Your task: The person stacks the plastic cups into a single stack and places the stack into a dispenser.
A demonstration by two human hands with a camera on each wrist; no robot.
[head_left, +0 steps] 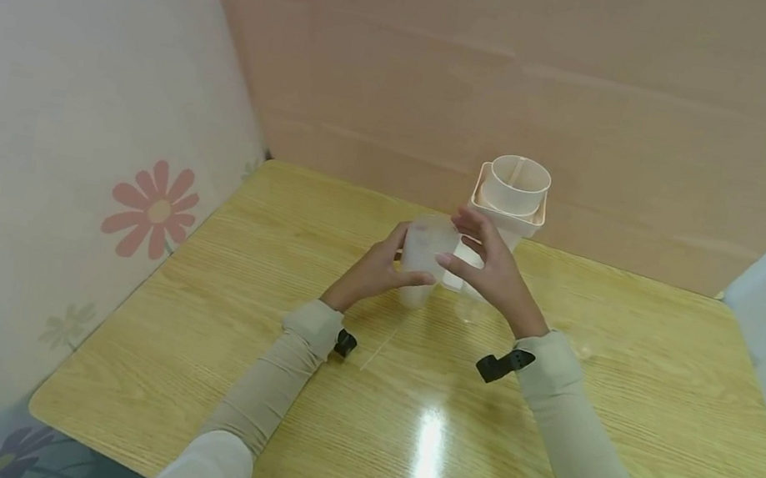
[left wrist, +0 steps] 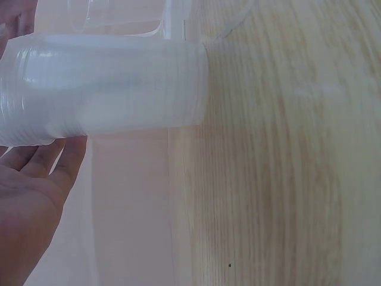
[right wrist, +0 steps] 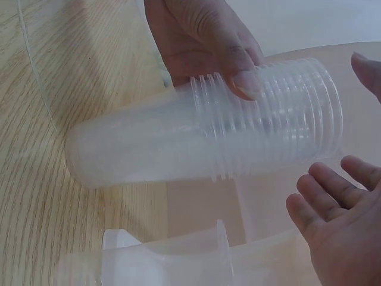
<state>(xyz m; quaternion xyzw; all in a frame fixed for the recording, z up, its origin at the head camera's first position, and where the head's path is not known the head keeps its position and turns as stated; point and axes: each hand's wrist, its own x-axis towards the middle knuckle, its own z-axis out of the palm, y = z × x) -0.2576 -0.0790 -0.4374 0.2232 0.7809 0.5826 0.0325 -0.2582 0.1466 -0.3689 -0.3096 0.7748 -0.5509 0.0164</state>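
Note:
A stack of clear plastic cups [head_left: 429, 248] is held upright over the table, nested with their ribbed rims at the top. My left hand [head_left: 378, 268] grips the stack's side, its thumb [right wrist: 245, 80] lying across the rims in the right wrist view. My right hand [head_left: 492, 270] is beside the upper rims; its fingers [right wrist: 324, 193] are spread and bent a little, apart from the cups in the right wrist view. Just behind stands a pale cup dispenser [head_left: 508, 219] with a round open tube on top. Its lower part is partly hidden by my right hand.
The dispenser stands near the back edge of the wooden table [head_left: 627, 415], close to the pinkish back wall [head_left: 408, 91]. Below it is a clear rounded shape [head_left: 470, 310]. A thin pale strip [head_left: 380, 348] lies in front of the cups. Side walls flank the table.

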